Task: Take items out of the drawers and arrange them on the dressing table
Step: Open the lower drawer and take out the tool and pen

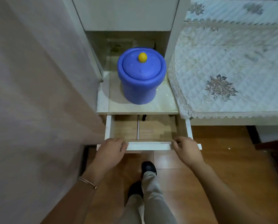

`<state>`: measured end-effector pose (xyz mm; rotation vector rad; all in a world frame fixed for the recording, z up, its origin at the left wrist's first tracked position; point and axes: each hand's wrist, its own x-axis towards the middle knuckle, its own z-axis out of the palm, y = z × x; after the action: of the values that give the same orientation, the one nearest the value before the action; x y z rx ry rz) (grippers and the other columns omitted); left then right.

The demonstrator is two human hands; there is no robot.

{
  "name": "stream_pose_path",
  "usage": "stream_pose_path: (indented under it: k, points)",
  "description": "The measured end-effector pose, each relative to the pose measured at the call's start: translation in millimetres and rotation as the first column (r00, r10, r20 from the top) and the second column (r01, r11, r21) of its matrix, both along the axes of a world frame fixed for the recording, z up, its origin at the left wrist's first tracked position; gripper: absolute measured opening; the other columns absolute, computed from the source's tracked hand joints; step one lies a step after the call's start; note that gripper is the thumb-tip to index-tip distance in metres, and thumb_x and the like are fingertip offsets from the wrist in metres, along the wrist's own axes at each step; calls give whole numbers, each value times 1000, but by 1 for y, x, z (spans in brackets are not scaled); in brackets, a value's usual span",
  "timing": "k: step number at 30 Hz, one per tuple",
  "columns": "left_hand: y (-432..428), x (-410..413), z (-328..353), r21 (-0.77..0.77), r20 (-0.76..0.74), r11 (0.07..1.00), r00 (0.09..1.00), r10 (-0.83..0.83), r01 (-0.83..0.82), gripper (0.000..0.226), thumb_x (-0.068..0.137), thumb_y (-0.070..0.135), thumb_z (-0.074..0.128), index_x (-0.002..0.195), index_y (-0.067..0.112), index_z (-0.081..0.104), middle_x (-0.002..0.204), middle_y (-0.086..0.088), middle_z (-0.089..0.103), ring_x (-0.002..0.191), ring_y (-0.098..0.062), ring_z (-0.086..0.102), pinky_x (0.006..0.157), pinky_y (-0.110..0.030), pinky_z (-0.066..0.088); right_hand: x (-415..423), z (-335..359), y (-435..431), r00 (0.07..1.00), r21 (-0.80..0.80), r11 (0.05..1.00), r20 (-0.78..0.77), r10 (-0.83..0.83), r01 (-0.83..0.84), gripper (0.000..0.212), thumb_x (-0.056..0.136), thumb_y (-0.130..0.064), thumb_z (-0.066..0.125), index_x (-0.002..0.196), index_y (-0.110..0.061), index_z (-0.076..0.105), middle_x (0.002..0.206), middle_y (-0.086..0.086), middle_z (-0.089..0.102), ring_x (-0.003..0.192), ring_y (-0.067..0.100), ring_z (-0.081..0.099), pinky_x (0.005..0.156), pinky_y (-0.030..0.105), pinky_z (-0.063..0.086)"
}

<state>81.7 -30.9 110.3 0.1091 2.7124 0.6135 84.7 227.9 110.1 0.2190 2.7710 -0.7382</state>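
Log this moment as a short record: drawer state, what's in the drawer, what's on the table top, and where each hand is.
drawer: pulled partly open
drawer contents: thin metal rod; dark item at the back, mostly hidden
table top: blue lidded container, yellow knob
left hand: on the drawer front, left end
right hand: on the drawer front, right end

Count: one white open drawer [148, 146], one blue lidded plastic pot [140, 81], one thin metal rod [137, 127], two bare hands, left [111, 151] and right [187, 150].
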Motion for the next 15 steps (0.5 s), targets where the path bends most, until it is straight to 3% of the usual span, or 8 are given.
stream_pose_path:
  k: [4, 9, 15]
  points:
    - [-2, 18, -7, 47, -8, 998, 999, 34, -34, 31, 95, 30, 40, 107, 12, 61, 108, -6, 64, 100, -24, 57, 87, -37, 46, 20, -5, -1, 1000, -1, 1000, -28, -9, 9, 22, 88, -19, 51, 87, -4, 67, 84, 15, 65, 83, 30, 57, 74, 36, 45]
    - [3, 51, 1, -33, -62, 999, 998, 29, -31, 24, 95, 27, 38, 93, 13, 58, 88, -5, 66, 77, -21, 57, 64, -29, 34, 52, 3, -3, 999, 77, 996, 35, 41, -43, 26, 88, -24, 49, 80, -5, 64, 85, 12, 65, 81, 28, 57, 68, 34, 42]
    - [8, 93, 2, -87, 1, 996, 1000, 17, -17, 23, 93, 25, 39, 91, 12, 57, 83, -4, 65, 68, -13, 47, 58, -23, 30, 92, 8, -6, 989, 156, 981, 111, 95, -112, 30, 90, -28, 45, 64, -14, 44, 71, -1, 47, 75, 24, 53, 62, 27, 29]
